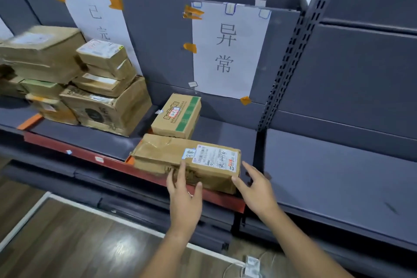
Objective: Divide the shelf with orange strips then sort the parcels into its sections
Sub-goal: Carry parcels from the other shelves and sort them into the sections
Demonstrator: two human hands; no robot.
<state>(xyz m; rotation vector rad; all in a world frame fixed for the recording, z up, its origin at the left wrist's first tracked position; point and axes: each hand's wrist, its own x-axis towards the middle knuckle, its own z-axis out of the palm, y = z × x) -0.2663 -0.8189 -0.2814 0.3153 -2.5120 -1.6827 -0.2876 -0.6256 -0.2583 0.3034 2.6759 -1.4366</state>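
Note:
A long brown parcel (pixel 180 156) with a white shipping label lies on the grey shelf (pixel 94 140), at its red front edge. My left hand (pixel 184 194) touches the parcel's front face with straight fingers. My right hand (pixel 257 187) is spread at the parcel's right end, fingers straight. Behind this parcel stands a smaller box with a green band (pixel 177 115). An orange strip (pixel 129 160) shows at the parcel's left end, mostly hidden under it. Another orange strip (pixel 29 121) lies on the shelf at the left.
A stack of several brown parcels (pixel 74 81) fills the shelf's left section. Two white paper signs (pixel 228 52) hang on the back panel, fixed with orange tape. A black slotted upright (pixel 284 70) bounds the shelf on the right. Below are wooden floor and a white cable.

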